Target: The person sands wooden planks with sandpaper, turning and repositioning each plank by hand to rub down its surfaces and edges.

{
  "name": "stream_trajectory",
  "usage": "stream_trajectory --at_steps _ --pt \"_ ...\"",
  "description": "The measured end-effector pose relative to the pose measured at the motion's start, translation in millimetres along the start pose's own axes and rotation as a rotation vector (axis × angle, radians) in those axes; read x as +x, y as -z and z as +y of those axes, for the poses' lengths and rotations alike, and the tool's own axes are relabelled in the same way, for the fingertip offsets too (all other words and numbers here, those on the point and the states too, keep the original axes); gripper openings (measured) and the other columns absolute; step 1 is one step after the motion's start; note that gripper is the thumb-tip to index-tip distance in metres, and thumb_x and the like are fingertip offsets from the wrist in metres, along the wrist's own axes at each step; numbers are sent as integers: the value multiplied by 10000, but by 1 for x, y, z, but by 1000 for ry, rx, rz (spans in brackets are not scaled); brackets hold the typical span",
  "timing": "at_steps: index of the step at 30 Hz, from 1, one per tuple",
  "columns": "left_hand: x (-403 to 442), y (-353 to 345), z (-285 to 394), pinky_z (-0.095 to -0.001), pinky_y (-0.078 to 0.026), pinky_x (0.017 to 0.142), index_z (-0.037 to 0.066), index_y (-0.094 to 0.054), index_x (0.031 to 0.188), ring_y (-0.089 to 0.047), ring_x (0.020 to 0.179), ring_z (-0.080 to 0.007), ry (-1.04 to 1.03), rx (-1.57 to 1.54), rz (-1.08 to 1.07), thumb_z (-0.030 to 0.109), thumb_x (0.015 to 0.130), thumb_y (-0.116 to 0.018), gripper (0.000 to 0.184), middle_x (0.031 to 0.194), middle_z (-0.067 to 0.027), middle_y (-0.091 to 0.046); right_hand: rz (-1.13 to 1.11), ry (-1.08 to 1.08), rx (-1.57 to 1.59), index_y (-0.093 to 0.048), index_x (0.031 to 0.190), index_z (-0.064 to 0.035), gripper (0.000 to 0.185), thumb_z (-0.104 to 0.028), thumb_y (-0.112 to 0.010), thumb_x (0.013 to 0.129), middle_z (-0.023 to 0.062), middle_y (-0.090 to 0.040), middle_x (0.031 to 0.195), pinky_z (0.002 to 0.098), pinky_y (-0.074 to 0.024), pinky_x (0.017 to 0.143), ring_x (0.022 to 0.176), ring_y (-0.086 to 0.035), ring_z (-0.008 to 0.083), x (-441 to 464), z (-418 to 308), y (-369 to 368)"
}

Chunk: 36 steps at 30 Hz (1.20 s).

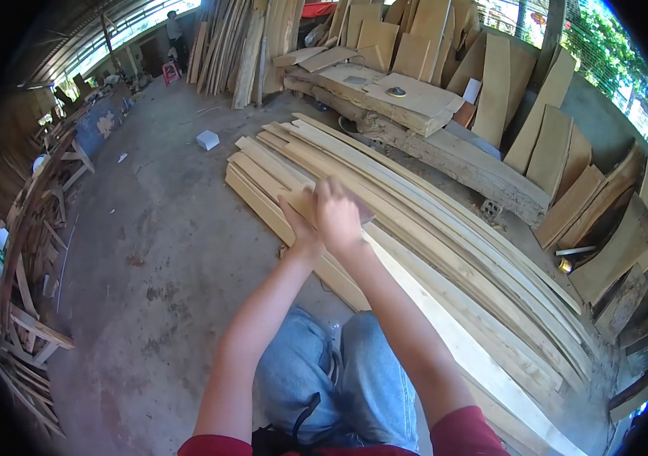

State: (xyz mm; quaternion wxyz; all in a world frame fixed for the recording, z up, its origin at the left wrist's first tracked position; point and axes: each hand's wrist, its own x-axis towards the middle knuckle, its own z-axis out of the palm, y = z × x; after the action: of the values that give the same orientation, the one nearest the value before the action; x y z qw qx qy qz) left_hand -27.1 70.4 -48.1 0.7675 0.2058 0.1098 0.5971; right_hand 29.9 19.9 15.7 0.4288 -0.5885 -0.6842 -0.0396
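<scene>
My left hand (301, 226) is wrapped round a pale wooden plank (303, 202), its thumb along the near side and its other fingers mostly hidden. Right beside it, my right hand (337, 216) is closed in a fist over the same plank, a little blurred. A thin brown sheet (363, 210) sticks out past the right hand's knuckles; its kind is unclear. Beneath both hands lies a wide layer of long pale planks (446, 273), side by side on the floor and running from upper left to lower right.
A thick rough timber slab (446, 163) lies beyond the planks, with a small black round object (395, 92) on top. Boards (552, 144) lean along the right wall. A white box (208, 140) sits on the concrete floor (149, 228). Wooden frames (35, 327) line the left. A person (176, 38) stands far back.
</scene>
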Motion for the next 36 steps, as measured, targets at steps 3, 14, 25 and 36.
stream_trajectory --at_steps 3,14,25,36 --pt "-7 15 9 -349 -346 891 101 -437 1067 -444 1021 -225 181 9 -218 779 691 -167 821 1078 -79 -470 -207 128 325 -529 961 20 395 -299 -597 738 219 -527 1058 423 -356 915 1040 -467 379 -28 12 -3" --pt "-2 -15 3 -356 -297 972 54 -357 1215 -402 1119 -233 59 -201 -126 666 785 -188 767 1184 -104 -454 -271 150 50 -375 1256 -64 462 -245 -460 839 170 -306 1329 433 -261 951 1245 -266 312 -15 36 16" --pt "1 8 -6 -381 -241 1005 158 -259 1313 -281 1228 -182 -35 -66 -241 696 742 -323 788 1368 -11 -234 -227 -26 34 -349 1228 -1 471 -203 -426 810 153 -344 1303 530 -87 1014 1250 -247 324 -3 1 -38" --pt "0 -7 -9 -515 -152 1011 95 -40 1354 -210 1274 -231 59 -3 -76 765 691 -232 962 1370 -75 -238 -176 -904 -224 -257 1332 -140 615 -12 -441 760 150 -521 1040 441 -177 1009 998 -463 310 -256 117 155"
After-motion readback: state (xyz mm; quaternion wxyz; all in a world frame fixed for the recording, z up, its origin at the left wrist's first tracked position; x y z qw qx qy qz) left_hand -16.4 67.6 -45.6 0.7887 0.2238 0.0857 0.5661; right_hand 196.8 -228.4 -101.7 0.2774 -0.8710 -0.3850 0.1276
